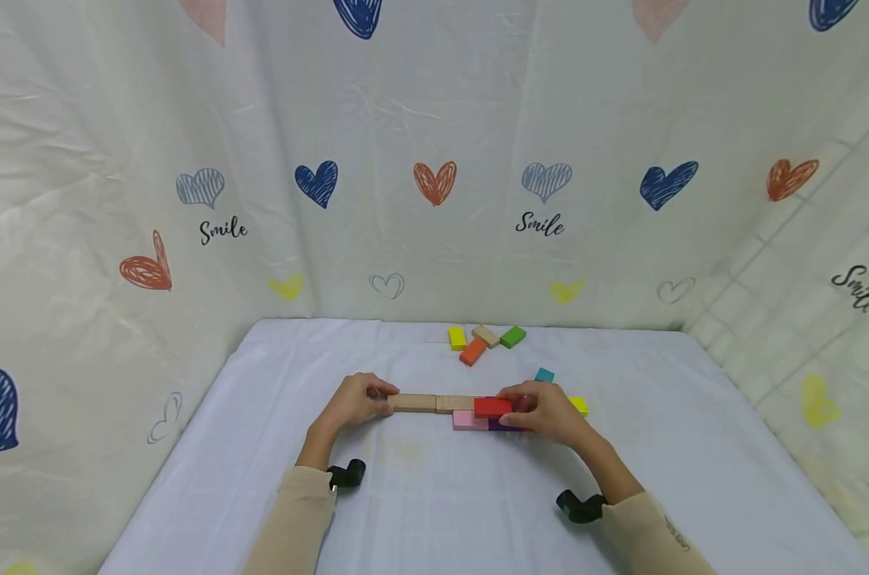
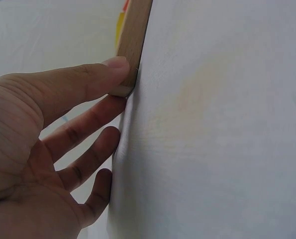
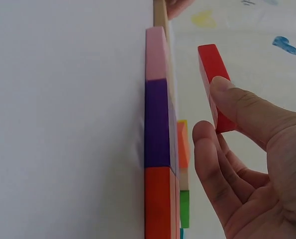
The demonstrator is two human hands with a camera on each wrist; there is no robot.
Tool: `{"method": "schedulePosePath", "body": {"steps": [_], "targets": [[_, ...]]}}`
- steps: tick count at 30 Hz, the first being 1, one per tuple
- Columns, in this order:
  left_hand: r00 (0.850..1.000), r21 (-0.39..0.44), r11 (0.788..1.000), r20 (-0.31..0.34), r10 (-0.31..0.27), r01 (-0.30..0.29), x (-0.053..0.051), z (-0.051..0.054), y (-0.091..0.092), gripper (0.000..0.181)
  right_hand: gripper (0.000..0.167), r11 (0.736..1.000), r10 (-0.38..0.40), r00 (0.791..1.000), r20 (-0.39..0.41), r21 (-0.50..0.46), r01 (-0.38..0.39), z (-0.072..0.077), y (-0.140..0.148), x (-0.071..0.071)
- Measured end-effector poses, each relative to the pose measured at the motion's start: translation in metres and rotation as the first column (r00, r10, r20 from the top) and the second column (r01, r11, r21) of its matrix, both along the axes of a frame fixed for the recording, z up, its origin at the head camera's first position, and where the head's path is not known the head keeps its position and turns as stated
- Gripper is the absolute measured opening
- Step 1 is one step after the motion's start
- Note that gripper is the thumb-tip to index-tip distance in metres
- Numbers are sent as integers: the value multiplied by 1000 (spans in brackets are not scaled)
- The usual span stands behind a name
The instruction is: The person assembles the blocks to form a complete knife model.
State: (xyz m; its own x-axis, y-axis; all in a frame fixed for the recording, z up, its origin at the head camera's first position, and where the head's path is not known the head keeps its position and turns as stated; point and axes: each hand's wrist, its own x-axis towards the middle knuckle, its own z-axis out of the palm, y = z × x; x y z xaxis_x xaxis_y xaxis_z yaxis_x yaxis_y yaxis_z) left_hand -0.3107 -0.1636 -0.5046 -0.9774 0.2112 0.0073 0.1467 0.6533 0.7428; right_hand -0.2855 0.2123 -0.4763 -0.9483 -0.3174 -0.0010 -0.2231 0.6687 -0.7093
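Observation:
My left hand [image 1: 363,398] pinches the left end of a plain wooden block [image 1: 414,402], thumb on its near side in the left wrist view. A second wooden block [image 1: 454,403] continues that line to the right. Between thumb and fingers, my right hand [image 1: 549,411] holds a red block [image 1: 493,408]; in the right wrist view the red block [image 3: 217,87] is raised off the table. Under and in front of it runs a row of pink [image 3: 155,54], purple [image 3: 156,122] and orange [image 3: 158,201] blocks, end to end.
Toward the back of the white-covered table [image 1: 319,351] lie a yellow block [image 1: 457,339], a wooden one [image 1: 486,335], a green one [image 1: 513,337] and an orange one [image 1: 473,352]. A teal block [image 1: 545,374] and a yellow block [image 1: 579,406] show behind my right hand.

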Motion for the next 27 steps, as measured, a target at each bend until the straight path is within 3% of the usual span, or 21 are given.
{"method": "schedulePosePath", "body": {"steps": [9,16,27], "targets": [[1000,0,1000,10,7,-7,0,1,1,29,42,995,98,994,-43,17,-97,-7,-11,10],[1000,-4,1000,15,4,-4,1,2,1,29,46,995,85,996,-40,61,-82,-5,-25,15],[1000,-15,1000,13,14,-14,1,3,1,29,35,993,81,996,-44,91,-77,-8,-39,21]]}}
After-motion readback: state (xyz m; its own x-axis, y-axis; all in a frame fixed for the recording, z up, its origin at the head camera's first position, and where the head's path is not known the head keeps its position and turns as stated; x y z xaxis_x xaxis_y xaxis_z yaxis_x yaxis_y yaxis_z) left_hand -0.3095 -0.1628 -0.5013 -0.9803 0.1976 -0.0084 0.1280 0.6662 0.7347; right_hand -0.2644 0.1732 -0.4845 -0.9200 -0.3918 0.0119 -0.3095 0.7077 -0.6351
